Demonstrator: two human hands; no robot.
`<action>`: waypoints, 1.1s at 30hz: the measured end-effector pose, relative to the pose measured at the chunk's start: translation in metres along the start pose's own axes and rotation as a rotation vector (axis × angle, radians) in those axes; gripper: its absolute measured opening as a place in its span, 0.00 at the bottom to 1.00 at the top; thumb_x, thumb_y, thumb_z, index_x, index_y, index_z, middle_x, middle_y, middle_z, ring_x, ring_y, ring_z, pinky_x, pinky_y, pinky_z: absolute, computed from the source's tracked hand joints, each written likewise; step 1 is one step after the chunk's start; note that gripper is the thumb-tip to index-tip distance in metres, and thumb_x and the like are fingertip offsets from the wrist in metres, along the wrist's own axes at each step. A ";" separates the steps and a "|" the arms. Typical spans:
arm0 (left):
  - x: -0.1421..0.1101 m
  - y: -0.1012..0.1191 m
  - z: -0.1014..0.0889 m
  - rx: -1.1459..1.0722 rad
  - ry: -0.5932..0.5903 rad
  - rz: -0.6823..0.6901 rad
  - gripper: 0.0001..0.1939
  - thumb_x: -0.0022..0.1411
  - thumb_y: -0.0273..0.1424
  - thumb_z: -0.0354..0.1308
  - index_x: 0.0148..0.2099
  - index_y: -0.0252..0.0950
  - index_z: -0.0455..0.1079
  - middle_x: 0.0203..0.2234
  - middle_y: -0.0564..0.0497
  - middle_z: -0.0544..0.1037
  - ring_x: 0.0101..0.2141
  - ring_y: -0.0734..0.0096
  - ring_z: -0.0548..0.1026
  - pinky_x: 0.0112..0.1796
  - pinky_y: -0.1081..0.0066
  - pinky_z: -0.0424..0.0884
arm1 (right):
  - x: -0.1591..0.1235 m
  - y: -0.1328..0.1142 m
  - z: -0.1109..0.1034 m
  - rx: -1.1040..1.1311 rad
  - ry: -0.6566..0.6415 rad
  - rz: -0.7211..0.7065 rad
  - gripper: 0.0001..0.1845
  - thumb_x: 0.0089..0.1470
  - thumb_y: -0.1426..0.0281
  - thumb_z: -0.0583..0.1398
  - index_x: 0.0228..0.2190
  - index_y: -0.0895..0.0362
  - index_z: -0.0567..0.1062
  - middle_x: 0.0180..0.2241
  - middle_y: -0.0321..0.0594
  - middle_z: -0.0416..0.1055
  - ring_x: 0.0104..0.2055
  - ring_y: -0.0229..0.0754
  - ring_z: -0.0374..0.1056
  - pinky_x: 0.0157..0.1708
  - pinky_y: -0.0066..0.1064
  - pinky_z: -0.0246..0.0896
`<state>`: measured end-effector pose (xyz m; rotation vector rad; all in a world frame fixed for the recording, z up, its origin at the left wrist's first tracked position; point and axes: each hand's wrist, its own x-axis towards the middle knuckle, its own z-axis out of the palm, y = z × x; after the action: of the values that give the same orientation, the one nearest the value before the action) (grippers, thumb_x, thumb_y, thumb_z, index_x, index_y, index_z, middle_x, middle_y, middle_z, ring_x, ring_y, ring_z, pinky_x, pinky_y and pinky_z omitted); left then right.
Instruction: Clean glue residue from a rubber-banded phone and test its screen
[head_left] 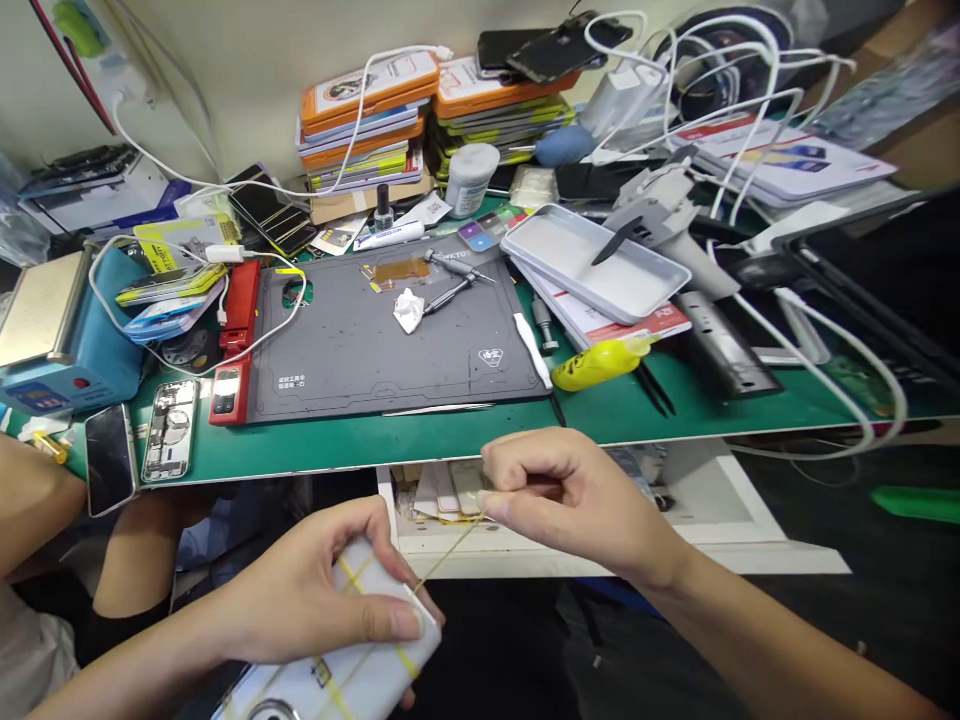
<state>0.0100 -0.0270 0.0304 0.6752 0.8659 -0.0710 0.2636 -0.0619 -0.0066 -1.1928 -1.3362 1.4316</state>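
My left hand [337, 590] is closed round a white phone [375, 675], its thumb lying across the back near one end. Yellow rubber bands [341, 700] cross the phone's back, and part of a round camera ring shows at the bottom edge. My right hand [570, 500] is up and to the right, in front of the open drawer. Its thumb and forefinger pinch a thin yellow rubber band [450, 550], which runs stretched and straight down to the phone's edge. The far side of the phone is hidden by my left fingers and the frame edge.
A grey work mat [360, 340] lies on the green bench, with screwdrivers [454, 285] on it. A yellow bottle [600, 365], a white tray [517, 240] and cables stand right. Left are a blue machine [97, 350] and an opened phone [169, 430]. An open drawer [720, 560] juts out below; another person's knee [37, 490] is left.
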 end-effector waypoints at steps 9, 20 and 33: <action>-0.003 0.018 -0.005 0.492 0.078 0.113 0.28 0.57 0.45 0.74 0.58 0.47 0.78 0.39 0.52 0.87 0.40 0.69 0.84 0.43 0.76 0.76 | 0.010 -0.004 -0.022 0.060 0.168 0.027 0.35 0.48 0.49 0.73 0.15 0.56 0.59 0.16 0.31 0.48 0.21 0.32 0.44 0.20 0.29 0.38; -0.010 0.026 -0.011 0.585 0.025 0.177 0.17 0.54 0.43 0.76 0.45 0.43 0.85 0.40 0.52 0.87 0.40 0.73 0.82 0.45 0.77 0.74 | 0.034 -0.017 -0.037 0.359 0.230 -0.013 0.33 0.39 0.57 0.77 0.12 0.56 0.61 0.16 0.30 0.49 0.18 0.29 0.44 0.18 0.30 0.32; -0.010 0.022 -0.026 0.466 0.303 0.314 0.18 0.51 0.43 0.78 0.41 0.39 0.84 0.35 0.51 0.85 0.32 0.79 0.77 0.32 0.84 0.68 | 0.010 -0.032 0.001 0.189 0.188 -0.114 0.22 0.58 0.63 0.68 0.19 0.55 0.67 0.20 0.33 0.57 0.21 0.33 0.54 0.19 0.27 0.49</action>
<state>-0.0070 0.0032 0.0366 1.2760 1.0332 0.1191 0.2589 -0.0489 0.0245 -1.0807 -1.0970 1.2987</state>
